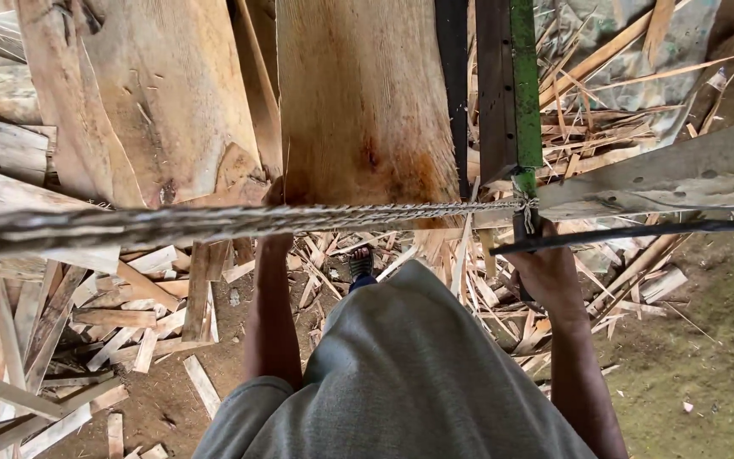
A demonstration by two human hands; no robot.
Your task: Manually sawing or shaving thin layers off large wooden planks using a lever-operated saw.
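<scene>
A broad pale wooden plank (363, 102) stretches away from me in the middle of the view. My left hand (275, 240) reaches up to the plank's near left corner; its fingers are hidden behind a twisted rope (214, 223) that crosses the view. Whether it grips the plank I cannot tell. My right hand (545, 265) is closed around the lower end of a frame saw's upright, a green and dark bar (524, 85) beside the plank's right edge. The rope is tied to this bar, and a thin dark blade (639, 231) runs off to the right.
More rough planks (163, 93) lie to the left. Offcuts and wood strips (129, 323) litter the dirt floor below. A grey weathered board (681, 170) slants at the right. My sandalled foot (360, 263) stands among the scraps, above my grey shirt (409, 374).
</scene>
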